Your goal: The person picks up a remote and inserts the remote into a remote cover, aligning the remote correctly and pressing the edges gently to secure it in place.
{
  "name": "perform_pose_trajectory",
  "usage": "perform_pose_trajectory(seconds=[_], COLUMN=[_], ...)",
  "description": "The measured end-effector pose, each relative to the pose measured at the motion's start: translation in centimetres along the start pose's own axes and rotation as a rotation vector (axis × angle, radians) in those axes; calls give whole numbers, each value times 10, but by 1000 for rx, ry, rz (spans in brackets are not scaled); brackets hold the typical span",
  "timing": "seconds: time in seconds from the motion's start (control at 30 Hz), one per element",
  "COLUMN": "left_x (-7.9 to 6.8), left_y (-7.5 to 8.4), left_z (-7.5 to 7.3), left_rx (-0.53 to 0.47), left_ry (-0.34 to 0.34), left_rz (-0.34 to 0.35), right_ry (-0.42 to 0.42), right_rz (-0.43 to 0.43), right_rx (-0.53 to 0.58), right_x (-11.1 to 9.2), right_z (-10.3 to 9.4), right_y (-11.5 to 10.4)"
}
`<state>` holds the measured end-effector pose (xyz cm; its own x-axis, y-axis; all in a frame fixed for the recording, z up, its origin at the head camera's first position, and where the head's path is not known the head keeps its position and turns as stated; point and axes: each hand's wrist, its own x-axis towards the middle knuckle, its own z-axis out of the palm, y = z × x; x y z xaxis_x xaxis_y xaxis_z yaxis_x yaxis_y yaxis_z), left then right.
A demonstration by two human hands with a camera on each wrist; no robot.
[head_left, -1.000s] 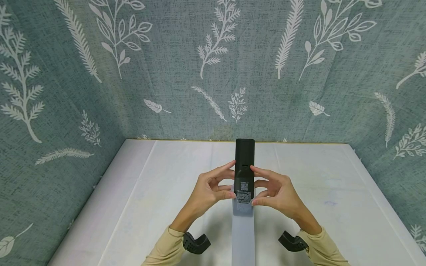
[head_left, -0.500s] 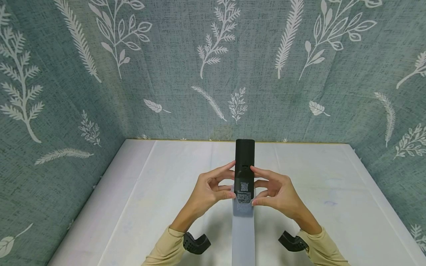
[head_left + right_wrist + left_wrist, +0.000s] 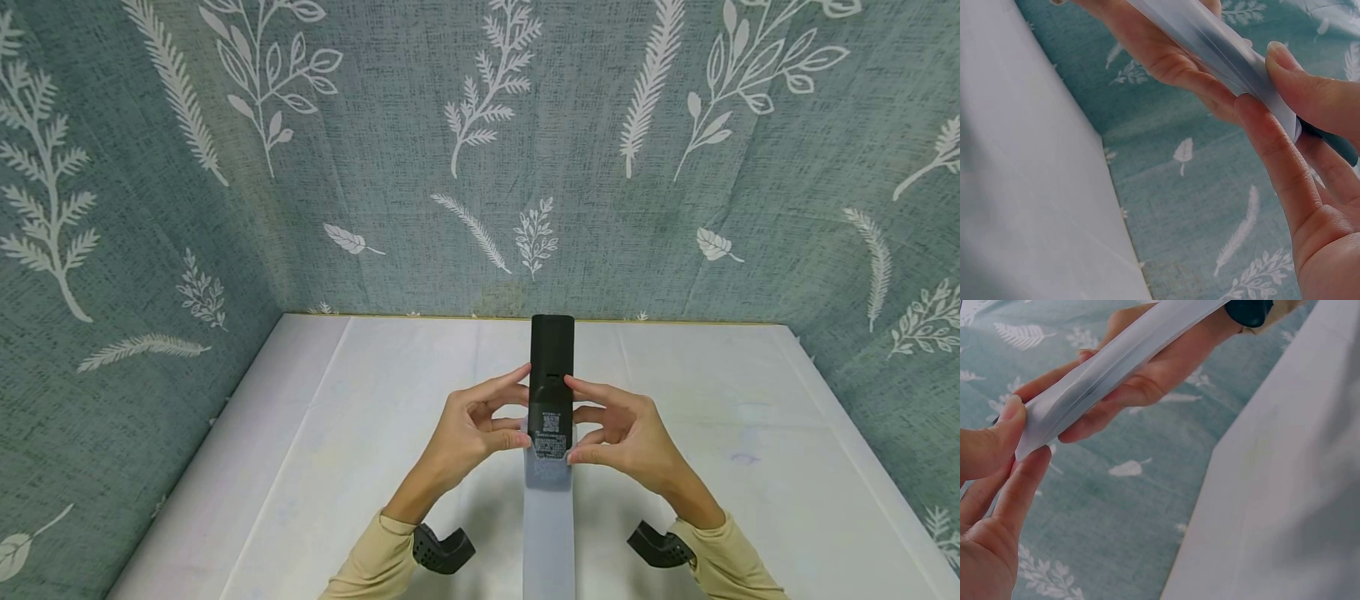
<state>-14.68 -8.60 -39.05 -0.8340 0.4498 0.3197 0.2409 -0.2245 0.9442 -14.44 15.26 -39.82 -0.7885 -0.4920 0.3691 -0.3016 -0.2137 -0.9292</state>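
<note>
A black remote control point(image 3: 552, 350) is held up in the head view, its back with a printed label and code facing me. Its lower end sits inside a translucent whitish sleeve point(image 3: 548, 533), which hangs down past the bottom of the view. On the left edge, my left hand point(image 3: 480, 421) pinches remote and sleeve mouth between thumb and fingers. My right hand point(image 3: 622, 425) grips the opposite edge the same way, thumb on the sleeve's rim. Both wrist views show the sleeve point(image 3: 1110, 369) between the two hands; in the right wrist view the remote's dark end point(image 3: 1335, 144) sticks out beyond the fingers.
A white table point(image 3: 360, 450) lies under the hands. Green leaf-patterned fabric point(image 3: 405, 167) stands behind it and along both sides. Each wrist wears a black camera mount, left mount point(image 3: 442, 550) and right mount point(image 3: 660, 546), over beige sleeves.
Almost nothing differs. The remote has sunk very slightly downward in the head view, while both hands keep the same hold.
</note>
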Motion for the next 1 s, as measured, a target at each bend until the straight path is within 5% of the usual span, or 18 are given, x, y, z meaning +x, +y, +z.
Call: perform_pose_trajectory(seconds=[0.37,0.7,1.0], left_x=[1,2,5], left_y=[0,-2,-2], left_z=[0,0,-1], left_rx=[-5,-24,22], left_ry=[9,4,18], left_rz=[3,16,33], right_ry=[-52,-19,-41], right_rz=[-80,-31,-73], right_rx=[19,2,15], right_x=[2,3,6], right_z=[-2,-4,-5], right_y=[2,1,2])
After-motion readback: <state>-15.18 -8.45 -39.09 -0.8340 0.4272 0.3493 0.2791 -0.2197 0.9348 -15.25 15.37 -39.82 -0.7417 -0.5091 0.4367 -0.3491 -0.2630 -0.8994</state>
